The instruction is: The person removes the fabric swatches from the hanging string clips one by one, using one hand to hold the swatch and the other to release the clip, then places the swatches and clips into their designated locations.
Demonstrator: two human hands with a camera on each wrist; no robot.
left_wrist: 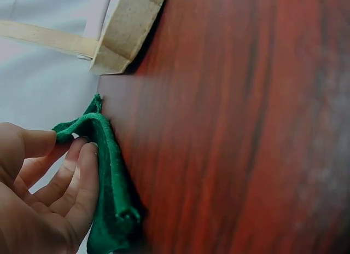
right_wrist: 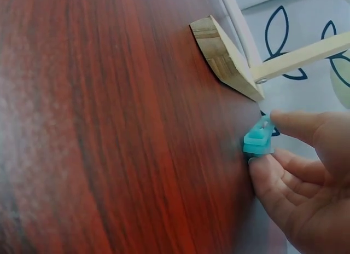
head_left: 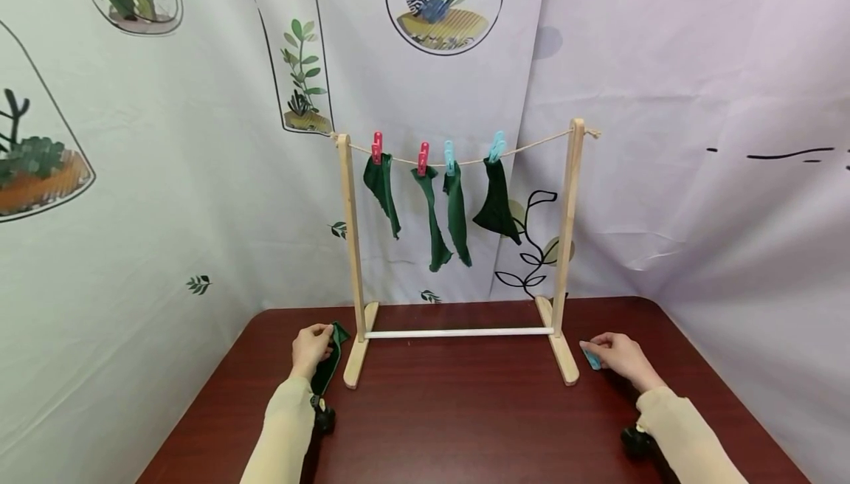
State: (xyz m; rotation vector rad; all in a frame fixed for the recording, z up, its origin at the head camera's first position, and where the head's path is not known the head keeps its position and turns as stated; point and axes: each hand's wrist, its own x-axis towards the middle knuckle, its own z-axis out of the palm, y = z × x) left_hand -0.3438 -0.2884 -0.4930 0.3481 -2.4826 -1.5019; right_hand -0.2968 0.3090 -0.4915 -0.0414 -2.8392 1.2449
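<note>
Left of the wooden rack (head_left: 350, 233), my left hand (head_left: 310, 350) pinches a green cloth piece (head_left: 328, 362) by its upper edge. In the left wrist view the cloth (left_wrist: 112, 194) is folded over and hangs down beside the fingers. On the other side of the rack, my right hand (head_left: 623, 357) holds a light blue clothespin (head_left: 590, 358) between thumb and fingers, close over the table. The right wrist view shows this clothespin (right_wrist: 259, 138) near the rack's foot (right_wrist: 224, 59).
A string (head_left: 544, 140) spans the rack's posts. From it hang several green cloth pieces (head_left: 455, 215), held by two red clothespins (head_left: 423, 158) and two light blue clothespins (head_left: 496, 146). A white bar (head_left: 458, 333) joins the feet on the dark red table (head_left: 458, 410). Behind hangs a printed curtain (head_left: 199, 137).
</note>
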